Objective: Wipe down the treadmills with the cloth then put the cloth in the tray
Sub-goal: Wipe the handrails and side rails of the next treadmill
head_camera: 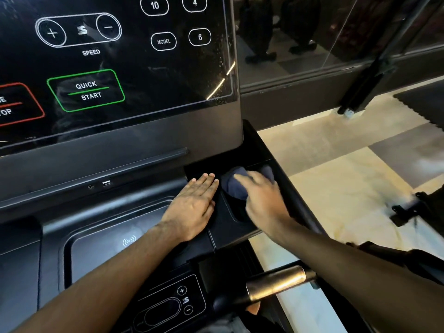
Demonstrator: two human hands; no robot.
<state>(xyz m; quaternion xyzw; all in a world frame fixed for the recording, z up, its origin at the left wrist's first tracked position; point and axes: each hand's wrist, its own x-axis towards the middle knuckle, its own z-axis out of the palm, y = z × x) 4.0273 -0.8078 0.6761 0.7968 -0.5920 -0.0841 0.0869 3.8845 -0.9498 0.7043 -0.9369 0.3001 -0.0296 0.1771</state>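
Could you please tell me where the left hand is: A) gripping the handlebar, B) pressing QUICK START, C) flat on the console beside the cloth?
C: the left hand lies flat on the console next to the cloth under the right hand.

Dim indoor light w/ glare streak on console screen [134, 68], right hand [262, 200] motion-blurred, wide-angle bending at edges.
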